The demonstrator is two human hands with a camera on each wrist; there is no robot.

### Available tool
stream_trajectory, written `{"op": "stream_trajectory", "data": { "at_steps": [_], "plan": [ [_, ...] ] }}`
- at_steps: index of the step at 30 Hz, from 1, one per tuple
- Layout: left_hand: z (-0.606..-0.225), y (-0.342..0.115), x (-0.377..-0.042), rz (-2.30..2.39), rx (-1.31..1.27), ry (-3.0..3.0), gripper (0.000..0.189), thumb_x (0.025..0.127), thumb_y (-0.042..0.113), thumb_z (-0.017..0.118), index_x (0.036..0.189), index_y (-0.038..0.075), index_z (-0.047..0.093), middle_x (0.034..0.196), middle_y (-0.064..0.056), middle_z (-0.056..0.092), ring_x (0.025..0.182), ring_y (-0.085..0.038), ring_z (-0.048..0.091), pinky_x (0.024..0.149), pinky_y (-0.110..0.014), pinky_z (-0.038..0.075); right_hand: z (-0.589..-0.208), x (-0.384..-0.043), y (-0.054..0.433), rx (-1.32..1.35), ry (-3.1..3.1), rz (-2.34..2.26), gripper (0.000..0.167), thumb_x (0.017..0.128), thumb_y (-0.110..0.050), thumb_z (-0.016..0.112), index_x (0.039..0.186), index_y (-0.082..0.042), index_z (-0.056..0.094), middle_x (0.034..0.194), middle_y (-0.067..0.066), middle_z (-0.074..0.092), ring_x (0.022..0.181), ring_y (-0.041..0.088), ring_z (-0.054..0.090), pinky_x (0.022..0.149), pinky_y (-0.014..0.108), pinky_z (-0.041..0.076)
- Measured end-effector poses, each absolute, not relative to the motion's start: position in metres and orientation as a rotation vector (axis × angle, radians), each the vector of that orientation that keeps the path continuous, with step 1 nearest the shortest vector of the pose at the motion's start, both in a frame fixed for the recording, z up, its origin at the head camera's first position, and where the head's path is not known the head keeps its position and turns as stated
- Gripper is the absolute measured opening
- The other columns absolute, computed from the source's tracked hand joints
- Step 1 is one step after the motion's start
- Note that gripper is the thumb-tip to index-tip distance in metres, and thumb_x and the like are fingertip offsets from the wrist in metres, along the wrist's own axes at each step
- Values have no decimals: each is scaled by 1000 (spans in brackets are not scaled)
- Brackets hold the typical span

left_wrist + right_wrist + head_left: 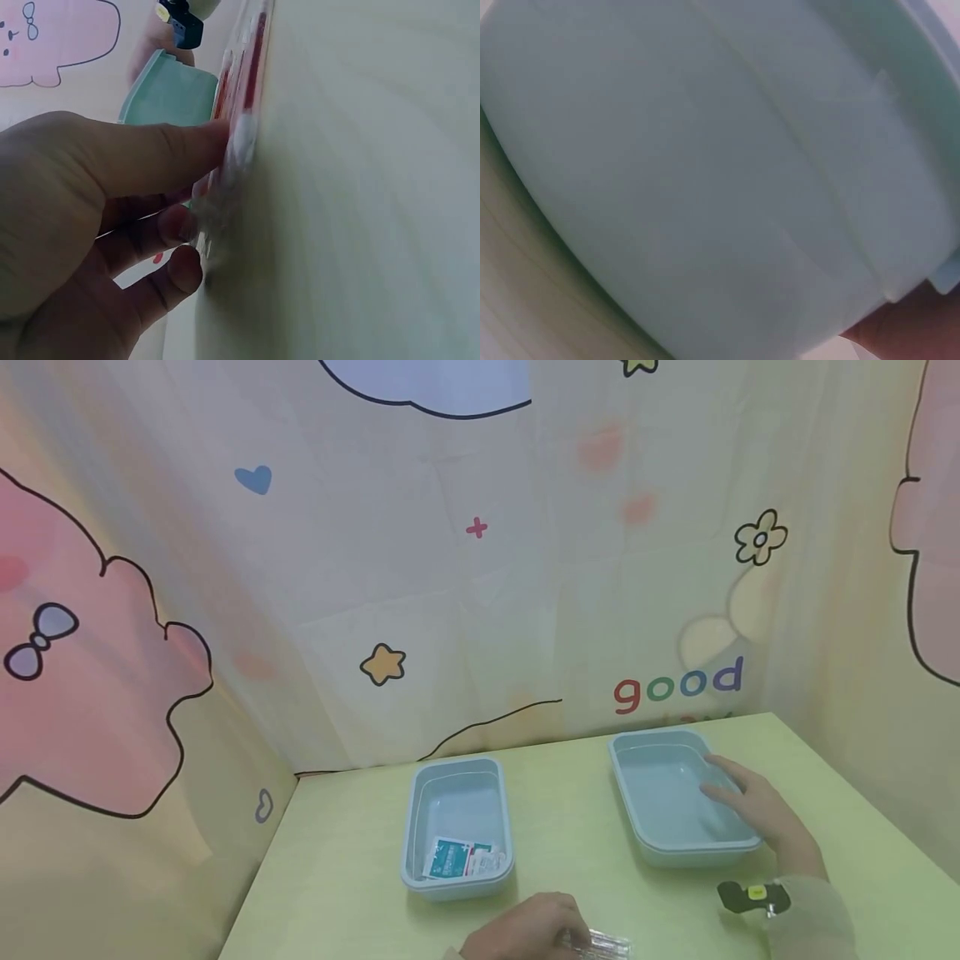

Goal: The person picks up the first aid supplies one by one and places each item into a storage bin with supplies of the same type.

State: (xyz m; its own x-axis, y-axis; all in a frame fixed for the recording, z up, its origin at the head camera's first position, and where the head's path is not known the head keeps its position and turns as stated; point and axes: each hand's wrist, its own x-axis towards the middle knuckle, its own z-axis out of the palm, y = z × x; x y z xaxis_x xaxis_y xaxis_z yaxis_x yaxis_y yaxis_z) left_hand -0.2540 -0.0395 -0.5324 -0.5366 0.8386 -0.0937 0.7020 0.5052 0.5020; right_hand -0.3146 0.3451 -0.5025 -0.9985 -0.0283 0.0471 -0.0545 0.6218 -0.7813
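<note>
At the table's front edge my left hand point(528, 931) pinches a clear-wrapped pack of swabs point(606, 945). In the left wrist view, the thumb point(180, 154) presses the pack's near face and the fingers curl at its other side. Red-brown sticks and a white tip show through the wrapper point(244, 135). My right hand point(757, 806) holds the right side of the right-hand light blue bin point(652, 793), thumb inside and the other fingers at the outer wall, partly hidden. That bin's outer wall point(705, 187) fills most of the right wrist view.
Left of centre stands a second light blue bin point(459, 814), with a teal-and-white packet point(450, 858) and a small white packet point(486, 862) at its front end. Both bins stand on the pale yellow-green table point(558, 810). A printed curtain point(480, 610) closes the back and sides.
</note>
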Motion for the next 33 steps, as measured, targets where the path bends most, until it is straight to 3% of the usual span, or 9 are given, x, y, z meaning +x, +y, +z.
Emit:
{"op": "stream_trajectory", "data": {
  "at_steps": [5,13,23,33],
  "plan": [
    [-533,-38,-253,606,1285,2445,11,89,30,68,95,25,76,79,22,60,73,10,54,64,-8,45,-501,-314,344,70,-2803,1346,79,95,-51,52,154,-5,24,156,31,18,139,59,14,102,77,17],
    [-534,-40,-254,587,1332,2504,11,89,18,68,91,25,76,77,23,59,70,11,52,62,-6,43,-500,-314,345,94,-2787,1366,78,96,-48,52,153,-4,24,155,33,17,138,60,13,102,77,16],
    [-532,-40,-253,592,1302,2537,9,92,24,65,94,26,74,80,23,59,72,10,52,65,-8,43,-503,-317,346,97,-2790,1340,77,96,-47,53,153,-5,25,155,32,19,138,59,16,102,76,18],
    [-533,-40,-255,714,1628,2662,6,88,17,68,90,21,72,84,17,61,76,9,48,71,-1,36,-505,-313,352,91,-2782,1309,76,95,-50,53,154,-9,27,156,28,23,140,56,18,105,74,19]
  ]
}}
